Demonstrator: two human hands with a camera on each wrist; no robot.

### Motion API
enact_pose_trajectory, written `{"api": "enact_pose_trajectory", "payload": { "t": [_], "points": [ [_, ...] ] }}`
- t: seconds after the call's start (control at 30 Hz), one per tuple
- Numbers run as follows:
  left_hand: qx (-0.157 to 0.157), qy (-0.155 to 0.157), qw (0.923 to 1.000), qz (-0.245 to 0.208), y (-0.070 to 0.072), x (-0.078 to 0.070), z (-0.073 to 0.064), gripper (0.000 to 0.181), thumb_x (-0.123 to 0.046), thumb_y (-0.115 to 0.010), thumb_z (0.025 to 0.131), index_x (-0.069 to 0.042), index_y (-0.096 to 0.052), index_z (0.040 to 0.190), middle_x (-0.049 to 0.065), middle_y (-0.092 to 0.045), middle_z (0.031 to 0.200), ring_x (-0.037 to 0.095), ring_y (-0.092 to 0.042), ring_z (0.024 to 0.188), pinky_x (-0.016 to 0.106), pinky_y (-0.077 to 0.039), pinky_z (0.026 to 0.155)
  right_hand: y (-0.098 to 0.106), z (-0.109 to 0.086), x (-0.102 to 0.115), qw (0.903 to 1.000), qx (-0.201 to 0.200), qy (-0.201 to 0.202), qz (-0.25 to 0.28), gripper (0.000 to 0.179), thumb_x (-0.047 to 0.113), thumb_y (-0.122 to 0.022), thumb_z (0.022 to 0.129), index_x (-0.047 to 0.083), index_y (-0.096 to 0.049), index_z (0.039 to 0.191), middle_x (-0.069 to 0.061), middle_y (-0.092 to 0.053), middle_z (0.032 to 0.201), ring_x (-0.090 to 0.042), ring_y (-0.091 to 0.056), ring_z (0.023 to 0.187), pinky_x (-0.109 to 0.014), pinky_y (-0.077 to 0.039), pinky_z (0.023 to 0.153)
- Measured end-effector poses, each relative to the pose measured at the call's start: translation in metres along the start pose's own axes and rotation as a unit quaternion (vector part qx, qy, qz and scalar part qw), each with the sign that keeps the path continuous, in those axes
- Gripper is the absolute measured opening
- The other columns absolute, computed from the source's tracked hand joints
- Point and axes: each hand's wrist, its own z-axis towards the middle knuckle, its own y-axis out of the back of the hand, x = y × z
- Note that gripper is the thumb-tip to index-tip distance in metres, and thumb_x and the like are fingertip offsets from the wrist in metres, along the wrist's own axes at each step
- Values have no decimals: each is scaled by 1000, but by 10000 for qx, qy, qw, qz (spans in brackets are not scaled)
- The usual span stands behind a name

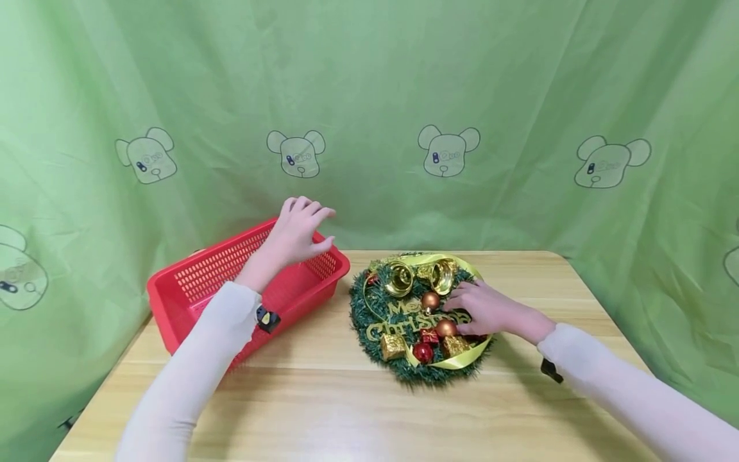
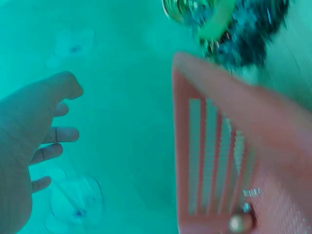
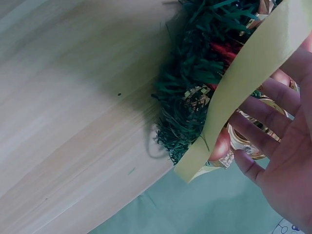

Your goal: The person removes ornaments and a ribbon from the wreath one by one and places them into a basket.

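Note:
On the table lies a green Christmas wreath [image 1: 369,346] with gold bells [image 1: 399,278], bauble ornaments [image 1: 423,352], small gift boxes, gold lettering and a yellow ribbon [image 1: 462,357]. My right hand [image 1: 491,308] is over the wreath's right side, fingers reaching in among the ornaments. In the right wrist view those fingers [image 3: 263,114] are extended beside the ribbon, which hides part of the thumb side. My left hand [image 1: 297,231] hangs in the air above a red plastic basket [image 1: 300,308], fingers spread and slightly bent with nothing in them.
The slotted basket stands at an angle on the left of the wooden table [image 1: 323,410]. Inside it, the left wrist view shows a small pale gold ball [image 2: 241,223]. A green curtain [image 1: 369,77] printed with bear heads hangs behind the table and along both sides.

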Motion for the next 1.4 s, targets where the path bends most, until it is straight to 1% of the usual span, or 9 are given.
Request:
{"api": "enact_pose_trajectory", "payload": {
  "t": [0.1, 0.23, 0.33, 0.53, 0.73, 0.9, 1.03, 1.23, 1.4],
  "points": [
    [-105, -288, 9995, -21, -2, -16, -1, 43, -31, -72, 89, -11, -66, 126, 10, -68, 117, 31, -54, 115, 54, -37, 107, -1, 2, 0, 9999, -32, 96, -3, 42, 25, -82, 79, 8, -74, 116, -10, -75, 114, -36, -64, 111, -67, -43, 101],
    [-10, -549, 9983, -170, -9, -42, -4, 46, -35, -71, 90, -12, -65, 129, 8, -68, 120, 29, -55, 117, 52, -37, 109, 1, 5, 1, 9998, -46, 181, 37, 42, 26, -82, 80, 7, -74, 116, -10, -75, 114, -35, -64, 111, -63, -44, 101],
    [120, -736, 9964, -395, -19, -64, -9, 45, -37, -69, 92, -13, -64, 129, 7, -68, 123, 28, -55, 119, 51, -36, 112, 3, 6, 1, 9998, 27, 171, 82, 42, 26, -82, 80, 7, -74, 116, -11, -74, 116, -35, -64, 111, -62, -44, 101],
    [181, -1309, 9887, -704, -44, -105, -20, 39, -37, -69, 92, -17, -66, 124, 2, -70, 119, 25, -57, 118, 52, -39, 111, 3, 8, 1, 9998, 139, 152, 37, 41, 24, -82, 80, 7, -74, 116, -11, -74, 116, -35, -63, 111, -61, -45, 99],
    [211, -1823, 9800, -768, -66, -132, -28, 39, -38, -72, 88, -20, -68, 123, -2, -69, 115, 21, -56, 115, 47, -42, 108, 1, 10, 1, 9998, 93, 177, -5, 41, 26, -82, 80, 8, -75, 116, -11, -74, 115, -34, -64, 109, -61, -46, 99],
    [321, -2139, 9739, -695, -73, -148, -29, 39, -42, -70, 89, -22, -68, 123, -4, -69, 115, 18, -57, 115, 45, -41, 109, 0, 11, 0, 9998, 85, 160, -13, 40, 26, -82, 80, 8, -75, 115, -10, -74, 113, -32, -64, 107, -60, -46, 97],
    [534, -2359, 9684, -612, -75, -156, -28, 40, -45, -67, 90, -24, -68, 124, -6, -69, 118, 16, -56, 115, 43, -40, 109, 1, 10, -1, 9998, 79, 158, -4, 40, 25, -82, 79, 8, -75, 114, -10, -75, 112, -32, -64, 106, -59, -47, 96],
    [1023, -2636, 9590, -173, -80, -160, -26, 50, -50, -66, 90, -25, -63, 133, -6, -66, 124, 16, -54, 120, 44, -38, 114, 1, 10, -1, 9998, 83, 149, -60, 40, 26, -82, 79, 8, -75, 115, -9, -75, 112, -33, -64, 107, -58, -47, 94],
    [1182, -2761, 9538, -90, -82, -161, -26, 52, -50, -67, 89, -27, -62, 135, -8, -66, 122, 15, -53, 121, 43, -37, 115, 0, 11, 0, 9998, 102, 150, -82, 41, 28, -83, 79, 8, -75, 115, -8, -75, 112, -33, -64, 107, -58, -47, 95]
  ]
}}
